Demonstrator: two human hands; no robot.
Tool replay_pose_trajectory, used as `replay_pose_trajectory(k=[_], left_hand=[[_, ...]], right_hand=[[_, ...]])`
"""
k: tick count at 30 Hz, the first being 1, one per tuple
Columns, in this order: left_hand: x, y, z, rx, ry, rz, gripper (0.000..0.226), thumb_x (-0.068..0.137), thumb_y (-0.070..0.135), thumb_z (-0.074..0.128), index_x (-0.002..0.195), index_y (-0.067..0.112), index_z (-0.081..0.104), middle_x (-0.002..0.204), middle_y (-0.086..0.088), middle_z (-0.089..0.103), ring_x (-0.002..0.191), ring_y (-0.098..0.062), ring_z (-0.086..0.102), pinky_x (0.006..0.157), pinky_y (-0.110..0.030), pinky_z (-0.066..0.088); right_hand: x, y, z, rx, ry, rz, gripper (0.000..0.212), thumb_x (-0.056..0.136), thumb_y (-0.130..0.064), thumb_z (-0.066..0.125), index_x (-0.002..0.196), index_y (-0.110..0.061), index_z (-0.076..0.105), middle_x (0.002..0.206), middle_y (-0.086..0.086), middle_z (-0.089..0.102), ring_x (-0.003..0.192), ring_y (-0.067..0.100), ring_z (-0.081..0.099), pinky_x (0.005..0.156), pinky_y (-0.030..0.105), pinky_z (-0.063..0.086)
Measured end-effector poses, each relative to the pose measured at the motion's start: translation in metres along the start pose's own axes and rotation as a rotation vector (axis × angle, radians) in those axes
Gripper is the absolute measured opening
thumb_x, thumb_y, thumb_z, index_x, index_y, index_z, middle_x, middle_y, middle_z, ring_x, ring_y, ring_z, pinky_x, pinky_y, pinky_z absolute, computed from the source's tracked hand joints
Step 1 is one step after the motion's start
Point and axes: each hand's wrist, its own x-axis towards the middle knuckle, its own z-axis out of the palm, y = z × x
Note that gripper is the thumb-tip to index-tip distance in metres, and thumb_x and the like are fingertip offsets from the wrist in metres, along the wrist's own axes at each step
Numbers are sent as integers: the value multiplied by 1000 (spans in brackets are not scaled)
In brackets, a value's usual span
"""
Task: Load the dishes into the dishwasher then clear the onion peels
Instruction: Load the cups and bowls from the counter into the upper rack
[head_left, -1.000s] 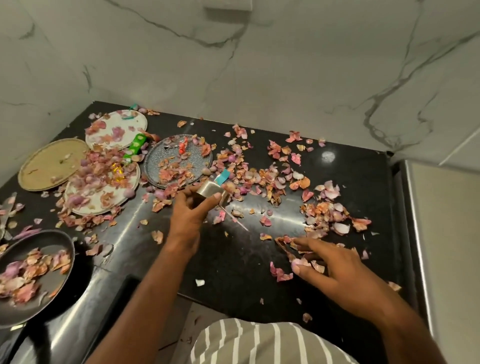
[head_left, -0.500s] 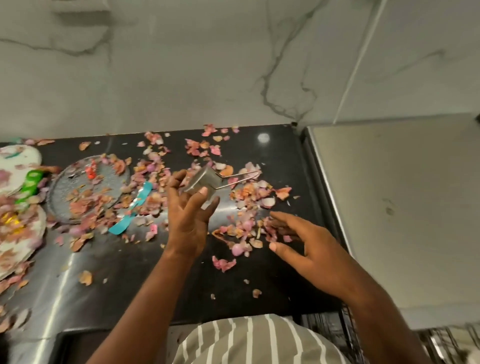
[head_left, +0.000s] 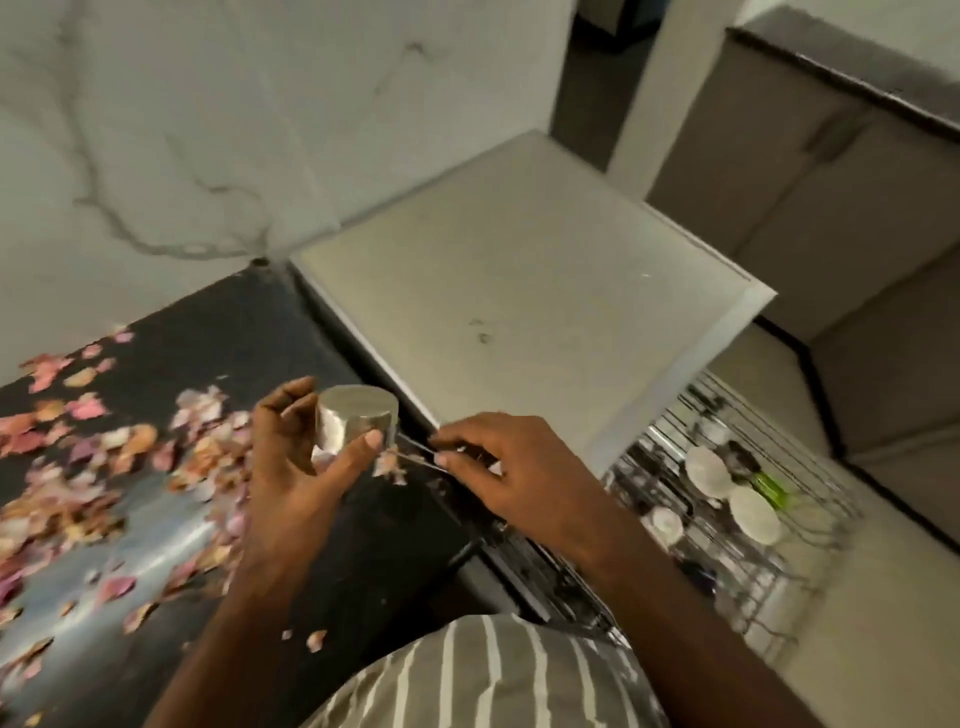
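Your left hand gripped steel cup above black counter's right edge; right hand pinched its wire handle. Onion peels littered counter left. Open dishwasher rack lay lower right.

My left hand raised, palm up, thumb and fingers curled in a grip; my right hand beside it, fingertips pinching, both forearms extended forward

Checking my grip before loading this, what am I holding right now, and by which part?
The left hand grips the small steel cup round its body; the right hand pinches its thin wire handle.
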Motion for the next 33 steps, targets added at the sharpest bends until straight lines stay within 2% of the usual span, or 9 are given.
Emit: replay_pose_trajectory(k=[3,5,10,14,18,20,24,29,33], left_hand=[[10,-3,49,52,-12,-71,73,72,42,94,131,23,56,113,0,71,98,-8,72,77,-19,59],[15,-7,78,97,-66,-142,69,72,43,92,128,23,56,110,-2,71,94,-11,73,73,-25,58],[18,-19,129,291,-320,-267,75,71,60,90,129,36,49,118,8,69,105,-3,68,86,-29,54],[17,-23,155,414,-511,-270,77,68,67,78,131,33,49,122,10,68,118,-5,64,90,-18,47],[13,-23,162,470,-557,-272,62,71,60,76,124,35,56,118,8,73,109,4,68,85,-12,47],[13,-23,162,502,-556,-278,54,75,55,75,123,35,59,115,7,75,105,7,69,85,-13,47],[12,-17,160,550,-565,-289,55,77,53,73,126,30,62,114,6,75,105,5,69,90,-20,49],[6,-9,166,599,-554,-302,45,87,46,73,128,30,63,116,8,75,110,-4,70,94,-25,51],[-6,-5,166,638,-516,-312,38,93,40,73,129,32,62,117,11,74,106,6,68,87,-19,51]], right_hand=[[-32,22,-20,95,37,164,33,98,-46,70,125,-27,75,113,-12,76,99,1,70,88,22,57],[-54,37,-30,148,81,248,35,95,-47,73,124,-27,76,109,-12,77,94,0,71,84,22,59],[-98,75,-42,288,254,415,17,98,-31,72,112,-22,79,94,-7,79,80,6,76,75,30,65],[-136,120,-56,646,569,669,23,106,-29,62,96,-18,80,83,7,79,70,22,76,63,31,62],[-188,182,-61,923,957,933,27,108,-26,56,100,-12,78,83,8,77,65,15,70,57,27,57],[-212,217,-58,947,1044,1050,24,109,-20,56,103,-7,75,81,9,75,64,15,68,60,30,59],[-247,279,-41,929,1070,1269,22,108,-7,54,102,5,71,79,13,70,66,22,65,64,32,55],[-264,330,-32,850,949,1479,19,104,1,53,104,13,68,84,23,67,69,30,65,63,36,56],[-260,352,-38,886,876,1550,17,101,-1,56,86,2,65,85,19,66,70,26,65,58,30,58]])
